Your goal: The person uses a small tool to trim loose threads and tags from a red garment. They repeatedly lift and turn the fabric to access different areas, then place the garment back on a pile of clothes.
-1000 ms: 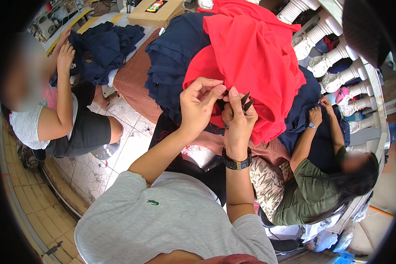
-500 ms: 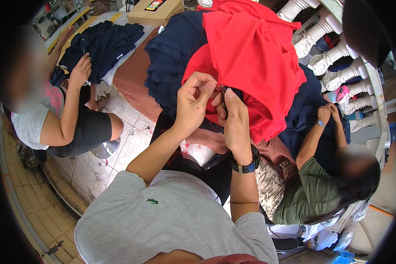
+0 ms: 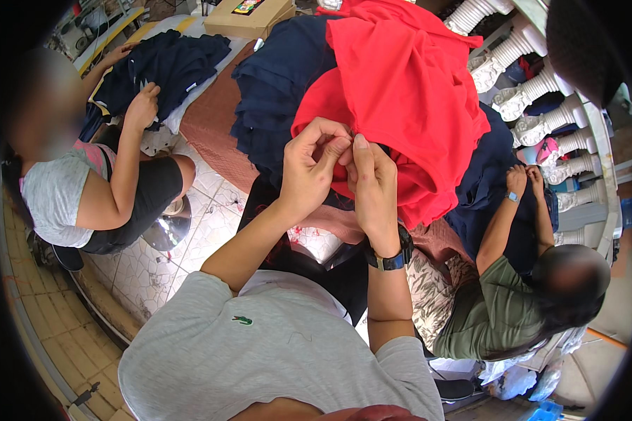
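A red garment is draped over a pile of navy garments in front of me. At its near edge my left hand is closed, thumb and index finger pinching the red cloth. Close against it, my right hand is closed too, its thumb tip at the same cloth edge. A small dark shape shows beside the right fingers, but what they hold is mostly hidden. The two sets of fingertips almost meet. A dark watch is on my right wrist.
At the left, a seated person holds a small tool over navy cloth. Another person at the right handles navy cloth. A cardboard box stands at the back; white balusters line the right.
My right thumb and fingers have closed up at the red edge; a slim dark tool visible there earlier is now largely hidden. The person at the left has shifted their hand and tool.
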Motion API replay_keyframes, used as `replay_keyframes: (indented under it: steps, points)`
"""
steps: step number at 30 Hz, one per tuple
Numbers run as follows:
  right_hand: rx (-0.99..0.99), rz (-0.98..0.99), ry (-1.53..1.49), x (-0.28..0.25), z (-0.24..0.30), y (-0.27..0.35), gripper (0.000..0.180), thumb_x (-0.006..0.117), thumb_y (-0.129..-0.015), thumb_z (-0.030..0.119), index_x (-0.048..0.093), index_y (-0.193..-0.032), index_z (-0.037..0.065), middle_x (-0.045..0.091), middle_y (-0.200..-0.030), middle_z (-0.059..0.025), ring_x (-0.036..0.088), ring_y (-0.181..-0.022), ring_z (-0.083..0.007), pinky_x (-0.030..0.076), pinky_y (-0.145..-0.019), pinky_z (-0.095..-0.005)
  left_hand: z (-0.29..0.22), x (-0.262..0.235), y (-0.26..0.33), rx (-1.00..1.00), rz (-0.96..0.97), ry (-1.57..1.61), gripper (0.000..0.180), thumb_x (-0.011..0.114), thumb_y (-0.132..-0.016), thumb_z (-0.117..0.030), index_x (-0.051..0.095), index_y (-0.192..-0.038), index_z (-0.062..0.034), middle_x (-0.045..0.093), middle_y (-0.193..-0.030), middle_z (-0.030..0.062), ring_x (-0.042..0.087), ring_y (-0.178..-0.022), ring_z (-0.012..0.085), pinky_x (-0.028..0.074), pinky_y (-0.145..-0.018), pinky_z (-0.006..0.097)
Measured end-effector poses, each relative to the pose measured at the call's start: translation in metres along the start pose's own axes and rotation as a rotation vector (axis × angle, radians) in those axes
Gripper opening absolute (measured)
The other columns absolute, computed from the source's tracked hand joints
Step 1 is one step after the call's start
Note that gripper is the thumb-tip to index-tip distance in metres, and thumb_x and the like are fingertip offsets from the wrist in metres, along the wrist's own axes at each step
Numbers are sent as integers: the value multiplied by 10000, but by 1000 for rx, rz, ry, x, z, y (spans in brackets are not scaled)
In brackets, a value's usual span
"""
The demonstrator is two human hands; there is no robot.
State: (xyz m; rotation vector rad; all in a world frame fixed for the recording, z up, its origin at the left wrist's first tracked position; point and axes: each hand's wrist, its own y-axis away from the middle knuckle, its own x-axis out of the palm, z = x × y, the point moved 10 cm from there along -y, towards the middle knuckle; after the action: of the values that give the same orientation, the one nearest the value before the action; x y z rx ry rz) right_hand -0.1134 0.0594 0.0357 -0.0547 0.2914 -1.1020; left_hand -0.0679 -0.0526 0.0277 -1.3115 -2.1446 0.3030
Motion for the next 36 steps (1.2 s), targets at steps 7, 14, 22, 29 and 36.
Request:
replay_keyframes:
  steps: [7,14,22,29,36]
  points:
    - [-20,41,-122,10,-7,-4,435,384,-1092,322,448,-728,94,358,-625,64,319,-531,-31,211,-459,-234,12,-7,-6,-17,10,-94,64,626,-993,-63,601,-965,-11,615,-901,16,552,-745,56,456,-686,213]
    - [94,49,-94,8,1,1,414,362,-1079,309,591,-849,53,377,-642,55,317,-542,-40,235,-479,-215,6,-15,-9,39,-21,-158,65,617,-999,-70,601,-961,-19,614,-890,24,564,-756,64,466,-693,217]
    - [190,44,11,-3,-4,5,420,388,-1056,257,549,-793,-28,425,-605,-53,381,-572,-121,327,-549,-329,7,-12,-11,-35,-37,37,115,583,-1012,-61,576,-1118,-17,625,-991,55,622,-908,114,525,-831,260]
    - [189,-39,40,-19,1,21,402,388,-1046,234,547,-796,-37,435,-617,-60,376,-575,-120,326,-550,-328,2,1,-4,70,-5,-172,227,657,-956,-16,576,-1168,-19,623,-1004,46,606,-929,96,504,-811,247]
    - [147,11,-76,-7,-2,14,412,369,-1071,300,582,-875,6,401,-657,13,331,-551,-67,275,-501,-250,12,-1,-11,13,-57,-111,70,626,-989,-54,596,-1039,-14,615,-894,23,598,-811,81,493,-744,224]
